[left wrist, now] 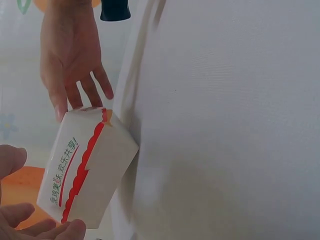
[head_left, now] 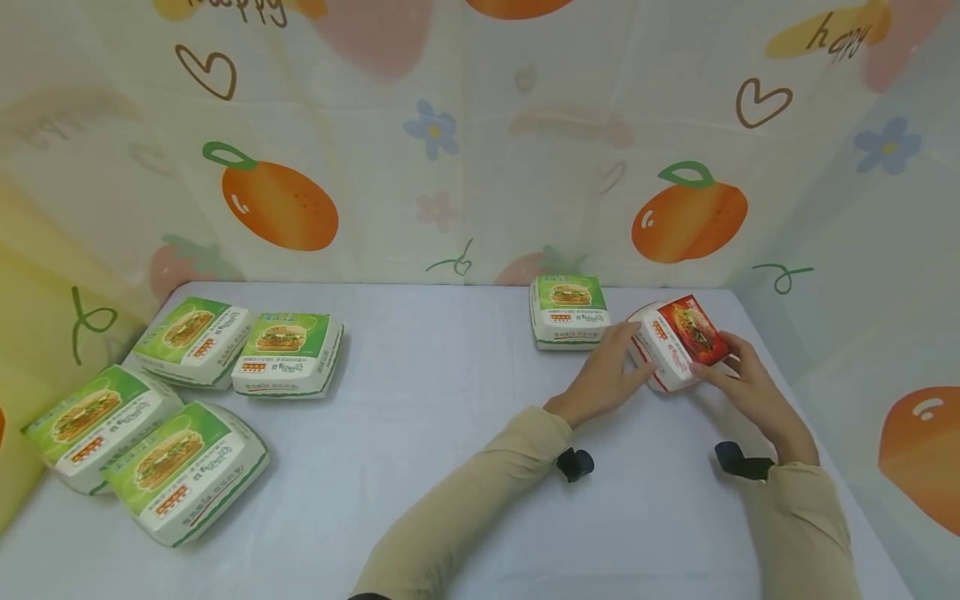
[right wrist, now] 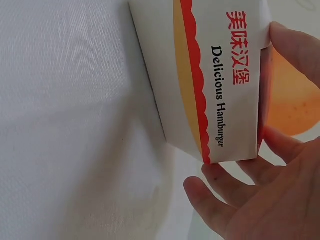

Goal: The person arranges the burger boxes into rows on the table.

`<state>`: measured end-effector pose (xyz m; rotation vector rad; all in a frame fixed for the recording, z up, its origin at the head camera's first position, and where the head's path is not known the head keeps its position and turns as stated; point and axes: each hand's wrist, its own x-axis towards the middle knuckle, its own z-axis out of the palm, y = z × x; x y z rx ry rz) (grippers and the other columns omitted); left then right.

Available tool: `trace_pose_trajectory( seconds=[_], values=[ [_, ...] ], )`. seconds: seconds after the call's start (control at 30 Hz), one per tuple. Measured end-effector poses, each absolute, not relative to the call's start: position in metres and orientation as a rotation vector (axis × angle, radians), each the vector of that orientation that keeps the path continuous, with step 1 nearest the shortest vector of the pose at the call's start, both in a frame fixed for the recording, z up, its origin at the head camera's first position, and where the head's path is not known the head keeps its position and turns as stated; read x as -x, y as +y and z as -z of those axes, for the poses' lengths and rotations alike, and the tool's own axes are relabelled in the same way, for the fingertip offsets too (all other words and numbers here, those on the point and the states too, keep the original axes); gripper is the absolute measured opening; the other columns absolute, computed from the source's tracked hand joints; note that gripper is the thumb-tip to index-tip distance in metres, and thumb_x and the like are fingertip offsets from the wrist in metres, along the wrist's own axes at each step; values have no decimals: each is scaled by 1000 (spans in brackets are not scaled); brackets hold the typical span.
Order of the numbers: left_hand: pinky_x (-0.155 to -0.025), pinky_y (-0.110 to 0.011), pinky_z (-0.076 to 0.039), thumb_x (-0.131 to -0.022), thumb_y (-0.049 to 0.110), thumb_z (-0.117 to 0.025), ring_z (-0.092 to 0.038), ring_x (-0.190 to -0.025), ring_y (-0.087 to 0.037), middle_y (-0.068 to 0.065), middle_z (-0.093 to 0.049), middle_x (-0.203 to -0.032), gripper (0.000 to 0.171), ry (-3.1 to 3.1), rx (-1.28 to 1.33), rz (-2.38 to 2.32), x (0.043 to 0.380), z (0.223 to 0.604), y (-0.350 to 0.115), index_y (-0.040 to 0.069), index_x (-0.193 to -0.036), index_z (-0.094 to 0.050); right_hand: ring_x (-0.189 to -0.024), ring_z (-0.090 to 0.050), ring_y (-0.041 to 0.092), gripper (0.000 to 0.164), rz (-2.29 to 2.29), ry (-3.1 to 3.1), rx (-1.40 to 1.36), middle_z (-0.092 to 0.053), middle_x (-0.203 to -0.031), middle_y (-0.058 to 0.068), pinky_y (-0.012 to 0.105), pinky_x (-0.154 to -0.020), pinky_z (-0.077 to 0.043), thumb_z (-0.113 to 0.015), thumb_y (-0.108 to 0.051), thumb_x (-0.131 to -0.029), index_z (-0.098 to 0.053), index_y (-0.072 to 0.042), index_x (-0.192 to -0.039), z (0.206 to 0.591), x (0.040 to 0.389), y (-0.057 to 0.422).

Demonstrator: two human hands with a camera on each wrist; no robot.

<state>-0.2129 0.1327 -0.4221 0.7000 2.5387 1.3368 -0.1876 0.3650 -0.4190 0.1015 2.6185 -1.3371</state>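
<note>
At the right end of the table, a white hamburger box with a red top panel (head_left: 677,343) is held between both hands. My left hand (head_left: 609,375) has its fingertips at the box's left side, its thumb spread toward the near edge. On the other side, my right hand (head_left: 759,393) grips the box, thumb at the near edge and fingers by the far corner. "Delicious Hamburger" shows on the box's side (right wrist: 225,85) in the right wrist view. Just left of it stands a green-topped hamburger box (head_left: 570,312), close to my left fingertips.
On the left of the white-covered table (head_left: 420,467) lie several more green-topped boxes, among them a near one (head_left: 187,471) and one farther back (head_left: 287,356). A printed cloth (head_left: 465,200) hangs along the back and sides. Dark wrist-camera pieces (head_left: 576,464) sit by both wrists.
</note>
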Motion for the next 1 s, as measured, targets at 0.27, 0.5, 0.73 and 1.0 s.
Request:
trace_pose_trajectory(
  seconds=[0.27, 0.5, 0.73, 1.0],
  values=[
    [-123, -29, -25, -101, 32, -55, -25, -152, -18, -8, -28, -163, 66, 2541, -693, -1273, 219, 422, 132, 6, -155, -28, -145, -9, 59, 95, 1314, 2607, -117, 2, -162, 33, 75, -108, -26, -57, -40, -99, 6, 3, -156, 420, 187, 363],
    [-122, -29, -29, -101, 33, -57, -32, -149, -16, -4, -38, -158, 64, 2524, -697, -1236, 219, 427, 132, 11, -155, -32, -144, -12, 59, 85, 1266, 2666, -104, -3, -161, 34, 74, -109, -26, -52, -37, -102, 0, 4, -156, 419, 188, 365],
    [-117, -31, -37, -101, 37, -56, -39, -144, -18, -6, -44, -152, 63, 2513, -656, -1149, 215, 428, 129, 11, -154, -34, -144, -13, 58, 81, 1223, 2676, -94, -6, -160, 35, 75, -110, -24, -50, -36, -102, -4, 0, -158, 418, 181, 368],
    [-102, -25, -48, -100, 38, -58, -54, -123, -12, -3, -55, -136, 55, 2511, -664, -1121, 211, 433, 120, 14, -148, -45, -144, -16, 55, 80, 1246, 2685, -8, -11, -161, 31, 71, -111, -26, -55, -33, -101, -9, -2, -158, 419, 171, 367]
  ],
)
